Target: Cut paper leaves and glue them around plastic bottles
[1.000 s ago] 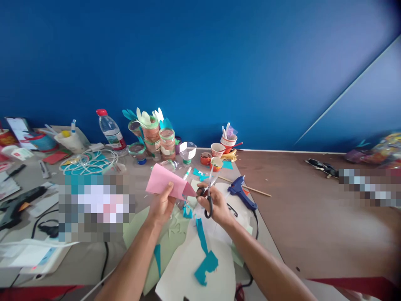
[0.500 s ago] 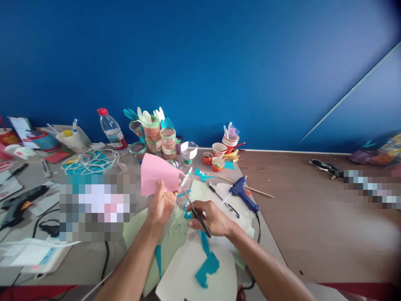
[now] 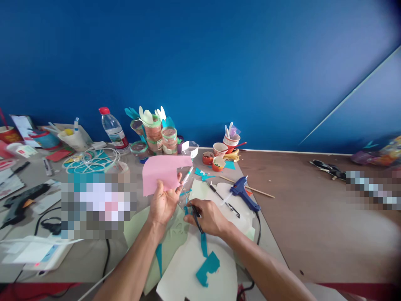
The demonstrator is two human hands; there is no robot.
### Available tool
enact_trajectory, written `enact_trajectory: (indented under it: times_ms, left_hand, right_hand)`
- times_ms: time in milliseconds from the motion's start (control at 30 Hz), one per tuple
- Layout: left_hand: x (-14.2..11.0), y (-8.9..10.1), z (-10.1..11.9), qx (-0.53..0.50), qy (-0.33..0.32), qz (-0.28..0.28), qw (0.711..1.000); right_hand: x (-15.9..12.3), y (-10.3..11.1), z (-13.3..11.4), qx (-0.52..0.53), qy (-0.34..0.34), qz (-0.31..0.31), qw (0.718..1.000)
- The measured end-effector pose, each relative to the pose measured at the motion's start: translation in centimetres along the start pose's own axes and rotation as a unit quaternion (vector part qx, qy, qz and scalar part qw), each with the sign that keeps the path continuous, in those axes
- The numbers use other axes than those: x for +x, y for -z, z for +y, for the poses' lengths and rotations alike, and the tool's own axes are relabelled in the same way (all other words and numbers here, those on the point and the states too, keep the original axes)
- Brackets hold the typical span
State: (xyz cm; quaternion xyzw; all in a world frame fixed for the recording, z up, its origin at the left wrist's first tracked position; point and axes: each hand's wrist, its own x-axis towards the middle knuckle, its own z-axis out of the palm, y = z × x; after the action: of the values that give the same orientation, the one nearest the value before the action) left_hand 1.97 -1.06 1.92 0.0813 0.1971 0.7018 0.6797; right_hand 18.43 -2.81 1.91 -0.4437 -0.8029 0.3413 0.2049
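My left hand (image 3: 163,202) pinches the lower edge of a sheet of pink paper (image 3: 159,172), thumb in front and fingers behind. A strip at the sheet's upper right sticks out, with a notch beneath it. My right hand (image 3: 208,217) is wrapped around the dark handles of a pair of scissors (image 3: 197,219), whose blades point up and left to the paper's lower right edge, near my left fingertips. Below the hands, teal paper scraps (image 3: 208,267) lie on a white sheet (image 3: 178,271). Pale green paper (image 3: 169,234) lies under my left wrist.
A blue glue gun (image 3: 244,194) and a black pen (image 3: 225,202) lie to the right, beside a wooden stick (image 3: 260,192). Small paper cups (image 3: 218,164), decorated jars (image 3: 153,136) and a water bottle (image 3: 114,131) stand along the wall. A white cable coil (image 3: 90,161) sits left.
The pink sheet's right side now shows a notch with a strip projecting above it. The scissors have swung a little more upright, and my right hand has shifted slightly left.
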Motion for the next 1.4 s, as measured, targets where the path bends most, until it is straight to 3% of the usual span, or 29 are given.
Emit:
enact_trajectory:
  times_ms: [300, 433, 1000, 1400]
  left_hand:
    - [0.0, -0.2, 0.9, -0.008, 0.007, 0.014, 1.000]
    - [0.0, -0.2, 0.3, 0.010, 0.012, 0.003, 1.000]
    - [-0.7, -0.5, -1.1, 0.065, 0.186, -0.019, 0.980]
    - [-1.4, -0.9, -1.7, 0.118, 0.165, -0.043, 0.978]
  right_hand:
    - [-0.3, 0.6, -0.6, -0.028, -0.007, -0.024, 0.999]
    - [-0.1, 0.3, -0.3, -0.015, 0.002, -0.004, 1.000]
    - [0.3, -1.1, 0.1, -0.052, 0.006, 0.112, 0.992]
    - [0.4, -1.1, 0.3, 0.022, -0.018, 0.127, 0.992]
